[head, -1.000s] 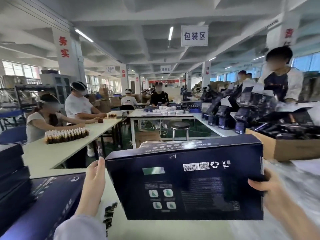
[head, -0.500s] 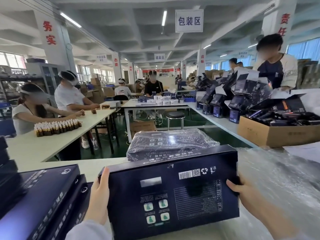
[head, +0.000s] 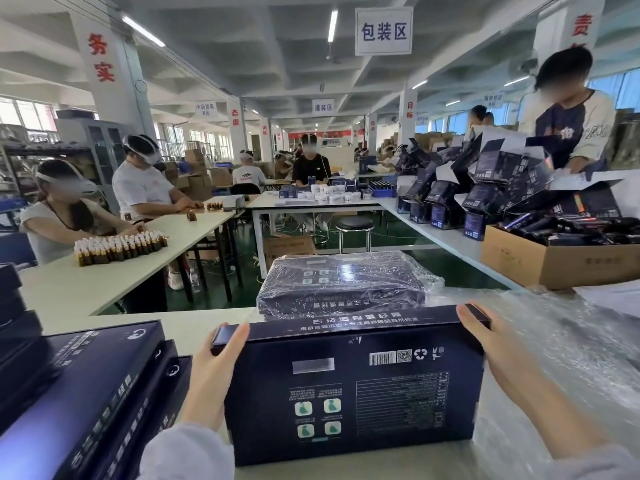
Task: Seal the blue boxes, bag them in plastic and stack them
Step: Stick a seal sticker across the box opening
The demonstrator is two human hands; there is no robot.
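The pale desk (head: 207, 327) fills the near view, and crumpled clear plastic (head: 571, 358) covers its right end. At the middle of the near edge the blue box (head: 349, 393) is upright on a long side, its printed face with the barcode turned toward the person. A pile of bare blue boxes (head: 97, 393) lies overlapping at the desk's left end. Beyond the upright box, by the far edge, sits a stack of bagged boxes (head: 346, 285) wrapped in shiny film.

The upright box stands directly between the two bare hands. The left grip (head: 214, 375) lies flat against the box's left end, fingers straight, with the fingertips on the small flap at the upper left corner. The right grip (head: 495, 351) presses the right end the same way, fingers straight and reaching the upper right corner. Neither curls round the box, which is clamped between flat palms.
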